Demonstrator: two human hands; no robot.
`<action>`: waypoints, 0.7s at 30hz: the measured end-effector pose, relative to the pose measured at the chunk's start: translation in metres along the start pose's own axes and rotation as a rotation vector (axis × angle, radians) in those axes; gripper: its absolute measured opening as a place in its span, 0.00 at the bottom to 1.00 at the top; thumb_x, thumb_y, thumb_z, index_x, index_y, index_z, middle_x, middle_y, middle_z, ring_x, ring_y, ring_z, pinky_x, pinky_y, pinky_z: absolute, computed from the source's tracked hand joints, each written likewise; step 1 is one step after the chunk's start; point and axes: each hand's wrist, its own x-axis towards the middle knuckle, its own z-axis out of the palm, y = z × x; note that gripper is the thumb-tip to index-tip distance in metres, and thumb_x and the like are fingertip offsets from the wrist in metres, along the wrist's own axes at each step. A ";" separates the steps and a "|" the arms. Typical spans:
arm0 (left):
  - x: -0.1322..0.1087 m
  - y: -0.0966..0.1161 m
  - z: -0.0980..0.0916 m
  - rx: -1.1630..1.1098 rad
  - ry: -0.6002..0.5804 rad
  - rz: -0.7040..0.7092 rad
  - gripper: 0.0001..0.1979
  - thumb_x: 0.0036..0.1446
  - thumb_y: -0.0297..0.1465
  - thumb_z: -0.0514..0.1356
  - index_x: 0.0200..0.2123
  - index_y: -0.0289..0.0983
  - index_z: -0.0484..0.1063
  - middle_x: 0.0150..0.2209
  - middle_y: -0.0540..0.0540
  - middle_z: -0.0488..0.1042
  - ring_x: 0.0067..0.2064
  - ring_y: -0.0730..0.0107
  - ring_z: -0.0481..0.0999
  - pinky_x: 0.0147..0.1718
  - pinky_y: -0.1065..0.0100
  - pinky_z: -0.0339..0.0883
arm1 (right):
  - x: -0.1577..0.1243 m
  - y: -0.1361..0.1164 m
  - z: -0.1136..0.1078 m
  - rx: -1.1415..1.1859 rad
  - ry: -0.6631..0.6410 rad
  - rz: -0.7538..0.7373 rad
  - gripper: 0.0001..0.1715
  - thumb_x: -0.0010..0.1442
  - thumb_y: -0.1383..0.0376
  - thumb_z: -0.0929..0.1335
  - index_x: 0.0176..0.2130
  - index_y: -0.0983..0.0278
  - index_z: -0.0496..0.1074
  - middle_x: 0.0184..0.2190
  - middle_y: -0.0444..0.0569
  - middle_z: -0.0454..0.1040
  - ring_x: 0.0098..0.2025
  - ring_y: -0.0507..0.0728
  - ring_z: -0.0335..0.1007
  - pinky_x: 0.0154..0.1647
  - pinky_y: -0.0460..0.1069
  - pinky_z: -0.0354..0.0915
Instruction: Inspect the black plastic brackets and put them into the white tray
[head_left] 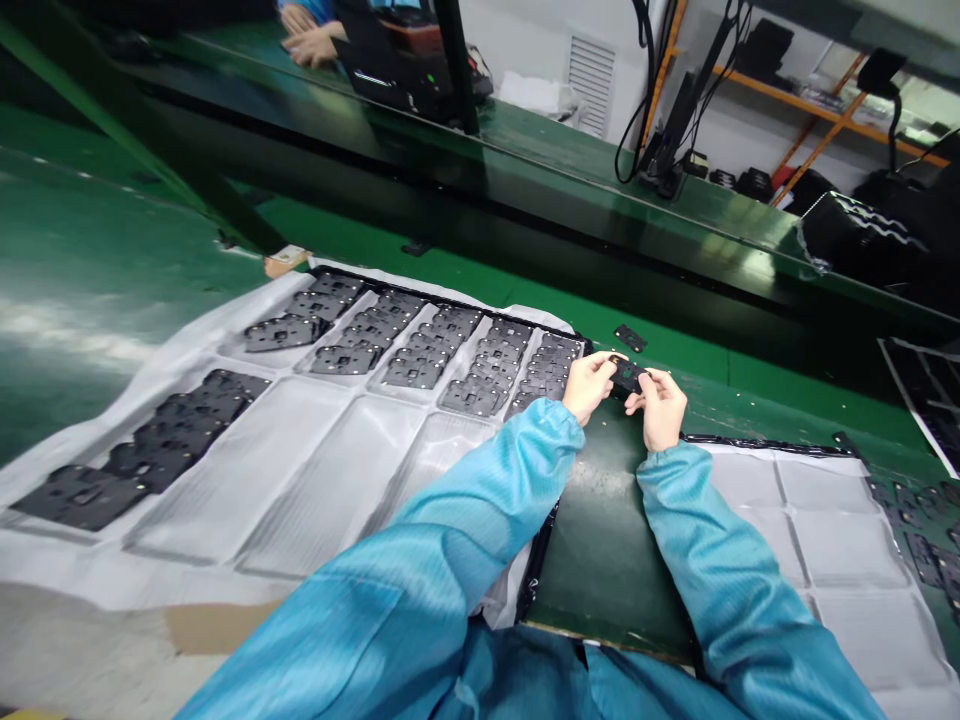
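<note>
Both of my hands hold one small black flat part (pixel 626 376) between them above the green bench. My left hand (pixel 589 385) pinches its left end and my right hand (pixel 660 407) pinches its right end. Both arms wear light blue sleeves. Just left of my hands lies a large white-lined tray (pixel 315 470) with rows of overlapping black parts (pixel 480 375) in its far pockets and more at its left end. A single loose black part (pixel 630 338) lies on the bench beyond my hands.
A second white-lined tray (pixel 825 530) sits at my right, with a few black parts (pixel 926 545) along its right edge. Behind runs a raised green conveyor (pixel 570 170). Another person's hands (pixel 307 40) rest at the far top left. Cables and dark equipment stand at the back right.
</note>
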 end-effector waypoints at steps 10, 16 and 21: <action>-0.002 0.003 -0.001 0.012 -0.026 0.000 0.14 0.49 0.34 0.61 0.38 0.31 0.75 0.16 0.55 0.57 0.14 0.86 0.51 0.14 0.77 0.40 | 0.002 -0.001 -0.001 0.002 0.016 -0.001 0.18 0.52 0.56 0.71 0.37 0.67 0.70 0.22 0.41 0.69 0.16 0.49 0.67 0.13 0.43 0.64; -0.001 0.001 0.000 0.053 -0.005 -0.013 0.14 0.48 0.30 0.60 0.38 0.31 0.74 0.16 0.57 0.55 0.14 0.86 0.50 0.14 0.78 0.40 | 0.002 0.000 -0.002 -0.001 0.012 -0.007 0.17 0.53 0.56 0.71 0.37 0.67 0.70 0.21 0.41 0.69 0.16 0.49 0.67 0.13 0.43 0.65; -0.002 0.003 0.000 0.019 -0.042 -0.006 0.16 0.47 0.29 0.60 0.41 0.32 0.74 0.18 0.56 0.59 0.14 0.87 0.50 0.14 0.78 0.40 | 0.003 0.000 -0.002 0.014 0.020 0.013 0.18 0.52 0.56 0.71 0.37 0.67 0.70 0.21 0.40 0.69 0.16 0.49 0.67 0.13 0.43 0.64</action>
